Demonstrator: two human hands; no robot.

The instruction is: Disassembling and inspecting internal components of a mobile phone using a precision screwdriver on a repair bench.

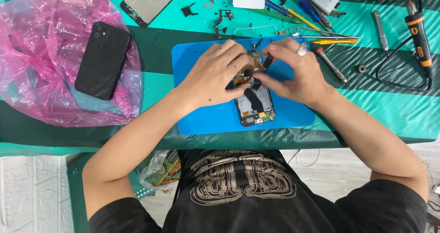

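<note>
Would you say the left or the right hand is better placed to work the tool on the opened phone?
Probably the right hand: it already pinches the dark tool over the opened phone, while the left hand rests on the phone.

Both hands crowd the opened phone point(255, 102). Blue mat point(201, 118) lies open at seven o'clock; screwdrivers point(331, 64) block two o'clock, pink bag point(41, 63) with black phone point(103, 61) fills nine.
</note>
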